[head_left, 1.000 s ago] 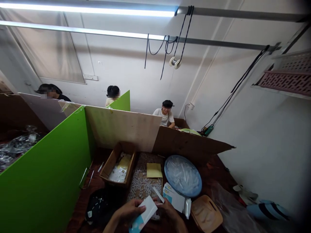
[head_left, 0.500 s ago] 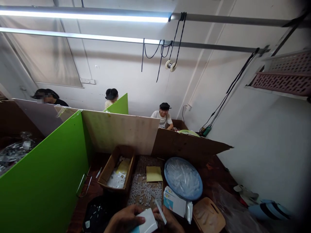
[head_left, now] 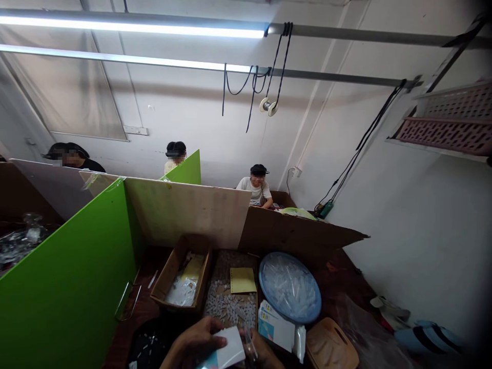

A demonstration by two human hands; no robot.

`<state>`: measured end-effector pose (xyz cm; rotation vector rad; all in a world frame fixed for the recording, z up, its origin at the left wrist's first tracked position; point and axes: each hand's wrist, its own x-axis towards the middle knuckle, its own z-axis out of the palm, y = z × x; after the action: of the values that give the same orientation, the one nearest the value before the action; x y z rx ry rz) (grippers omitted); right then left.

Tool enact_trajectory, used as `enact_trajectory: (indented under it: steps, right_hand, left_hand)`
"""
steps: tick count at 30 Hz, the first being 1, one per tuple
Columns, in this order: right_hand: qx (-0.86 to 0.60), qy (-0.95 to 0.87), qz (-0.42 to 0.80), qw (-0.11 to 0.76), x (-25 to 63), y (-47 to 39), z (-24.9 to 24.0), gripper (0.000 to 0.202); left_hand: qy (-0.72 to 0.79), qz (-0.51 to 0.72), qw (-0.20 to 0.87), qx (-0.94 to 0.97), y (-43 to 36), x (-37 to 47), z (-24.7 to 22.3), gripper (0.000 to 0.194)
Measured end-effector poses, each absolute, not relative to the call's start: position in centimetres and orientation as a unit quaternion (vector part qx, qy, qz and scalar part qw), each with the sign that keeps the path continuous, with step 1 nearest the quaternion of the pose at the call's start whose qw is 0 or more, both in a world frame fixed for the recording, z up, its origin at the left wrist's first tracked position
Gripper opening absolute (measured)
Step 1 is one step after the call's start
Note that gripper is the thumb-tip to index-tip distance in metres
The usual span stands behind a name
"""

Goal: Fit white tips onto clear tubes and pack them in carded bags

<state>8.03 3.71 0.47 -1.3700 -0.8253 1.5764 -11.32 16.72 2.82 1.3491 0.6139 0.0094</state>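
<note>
My left hand (head_left: 198, 339) is closed on a white card-like packet with a blue end (head_left: 232, 347), thumb on top. Beside it, my right hand (head_left: 266, 353) is closed on a thin, clear strip-like piece (head_left: 251, 345), whose kind I cannot make out. The strip stands close to the packet's right edge; whether they touch is unclear. Just beyond my hands, many small whitish pieces (head_left: 226, 307) lie spread on a board, with a yellow paper pad (head_left: 243, 280) above them. Similar white and blue packets (head_left: 282, 333) lie to the right, by a shiny silvery pouch (head_left: 300, 339).
A cardboard box (head_left: 159, 295) with bags stands left, a blue basin (head_left: 319, 300) of clear pieces right. An orange-brown tray (head_left: 348, 353) sits near right; a black bag-like thing (head_left: 148, 335) near left. Green (head_left: 77, 277) and white partitions (head_left: 188, 210) border the table; co-workers sit beyond.
The strip in my right hand has turned and now looks clear and more upright. The packet in my left hand has shifted slightly left. The whole view has shifted a little.
</note>
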Motion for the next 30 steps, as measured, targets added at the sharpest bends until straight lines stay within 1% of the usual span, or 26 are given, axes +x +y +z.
enact_trajectory:
  steps: [4, 7, 9, 12, 14, 17, 20, 24, 30]
  right_hand:
    - [-0.572, -0.323, 0.591, 0.468, 8.6, 4.6, -0.2, 0.033]
    - [-0.581, -0.309, 0.559, 0.504, 10.8, 4.9, -0.6, 0.030]
    - [-0.584, -0.294, 0.528, 0.542, 12.8, 4.9, -0.1, 0.033]
    - [-0.584, -0.268, 0.476, 0.600, 15.0, 5.1, 1.1, 0.043]
    - [-0.583, -0.260, 0.459, 0.618, 15.2, 5.4, 1.5, 0.046]
    - [-0.585, -0.265, 0.460, 0.614, 14.0, 6.2, 1.0, 0.045]
    - [-0.590, -0.283, 0.475, 0.588, 12.4, 6.7, -0.5, 0.043]
    - [-0.596, -0.307, 0.496, 0.552, 11.6, 6.6, -1.7, 0.045]
    - [-0.580, -0.316, 0.529, 0.533, 12.1, 5.3, -0.4, 0.046]
  left_hand:
    - [0.279, 0.018, 0.738, 0.614, 17.1, -10.8, 3.4, 0.062]
    - [0.287, 0.037, 0.743, 0.603, 17.4, -10.3, 3.5, 0.062]
    - [0.294, 0.064, 0.739, 0.602, 17.7, -10.3, 3.5, 0.063]
    - [0.301, 0.098, 0.731, 0.605, 18.2, -10.5, 3.5, 0.065]
    - [0.300, 0.107, 0.731, 0.604, 18.5, -10.6, 3.2, 0.066]
    - [0.295, 0.104, 0.737, 0.600, 18.4, -10.4, 2.9, 0.065]
    - [0.286, 0.094, 0.740, 0.601, 18.0, -9.9, 2.7, 0.065]
    - [0.282, 0.086, 0.738, 0.607, 17.4, -9.4, 2.2, 0.070]
    - [0.322, 0.088, 0.716, 0.613, 16.1, -9.2, 1.6, 0.075]
